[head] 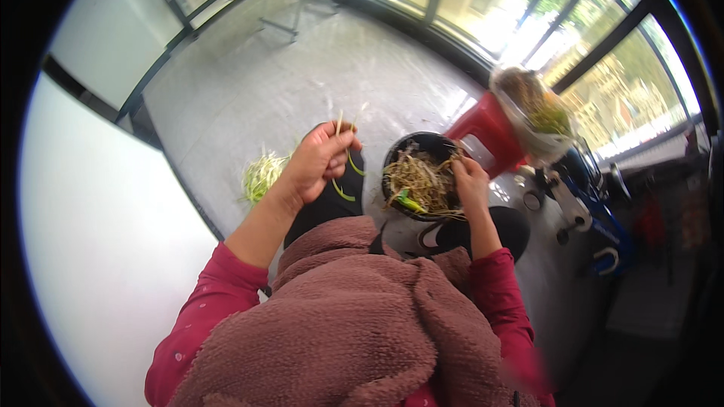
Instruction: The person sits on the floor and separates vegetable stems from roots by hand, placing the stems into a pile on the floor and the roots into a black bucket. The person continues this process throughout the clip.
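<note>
My left hand [326, 159] is raised above my dark-clad knee, its fingers closed on a few thin green-and-white plant stalks [343, 186] that stick out above and below the fist. On the floor to its left lies a pile of pale green-white stalks [264, 174], partly behind my forearm. At the right, my right hand [470, 178] is at the rim of a black round bucket [388, 195], its fingertips at some brownish plant scraps. Dry roots and stems [421, 178] fill the bucket, with a bright green piece [410, 202] near its front. Whether the right fingers grip the scraps is unclear.
A red plastic stool [489, 130] stands beyond the bucket, bearing a clear plastic bag [534, 116] of plant matter. Blue and white wheeled equipment [605, 243] is at the right. A white panel [96, 209] borders the left, and a folding-legged table [297, 5] stands near the windows.
</note>
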### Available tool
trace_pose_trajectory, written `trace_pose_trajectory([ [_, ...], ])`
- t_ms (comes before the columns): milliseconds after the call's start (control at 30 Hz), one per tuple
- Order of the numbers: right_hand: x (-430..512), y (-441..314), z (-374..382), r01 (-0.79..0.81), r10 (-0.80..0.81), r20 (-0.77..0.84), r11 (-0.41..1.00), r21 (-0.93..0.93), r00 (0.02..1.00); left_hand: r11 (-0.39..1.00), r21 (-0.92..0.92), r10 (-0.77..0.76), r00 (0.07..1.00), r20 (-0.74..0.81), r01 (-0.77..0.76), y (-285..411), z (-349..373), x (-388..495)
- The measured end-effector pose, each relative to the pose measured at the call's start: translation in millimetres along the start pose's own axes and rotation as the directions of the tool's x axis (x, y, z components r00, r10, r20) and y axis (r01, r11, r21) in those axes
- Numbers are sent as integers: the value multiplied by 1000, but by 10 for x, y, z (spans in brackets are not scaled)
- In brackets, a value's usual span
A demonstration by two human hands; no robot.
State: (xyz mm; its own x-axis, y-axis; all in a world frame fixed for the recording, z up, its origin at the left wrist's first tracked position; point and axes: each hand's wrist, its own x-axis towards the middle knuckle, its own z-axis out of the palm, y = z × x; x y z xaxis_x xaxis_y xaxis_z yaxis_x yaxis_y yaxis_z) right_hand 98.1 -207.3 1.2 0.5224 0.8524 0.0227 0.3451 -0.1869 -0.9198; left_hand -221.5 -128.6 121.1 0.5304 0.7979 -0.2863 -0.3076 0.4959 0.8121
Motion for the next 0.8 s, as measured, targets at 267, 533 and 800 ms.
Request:
trace_pose_trajectory([
  [267,117,432,69,26,20,-132,942,334,991,964,-174,141,938,-317,-203,391,-1092,-342],
  [533,69,277,68,-4,-25,-163,985,-175,986,888,-447,37,986,-160,-106,150,-990,-283],
  [800,-414,-834,227,150,-198,154,949,278,968,928,-373,-27,999,-41,9,-89,-247,65],
])
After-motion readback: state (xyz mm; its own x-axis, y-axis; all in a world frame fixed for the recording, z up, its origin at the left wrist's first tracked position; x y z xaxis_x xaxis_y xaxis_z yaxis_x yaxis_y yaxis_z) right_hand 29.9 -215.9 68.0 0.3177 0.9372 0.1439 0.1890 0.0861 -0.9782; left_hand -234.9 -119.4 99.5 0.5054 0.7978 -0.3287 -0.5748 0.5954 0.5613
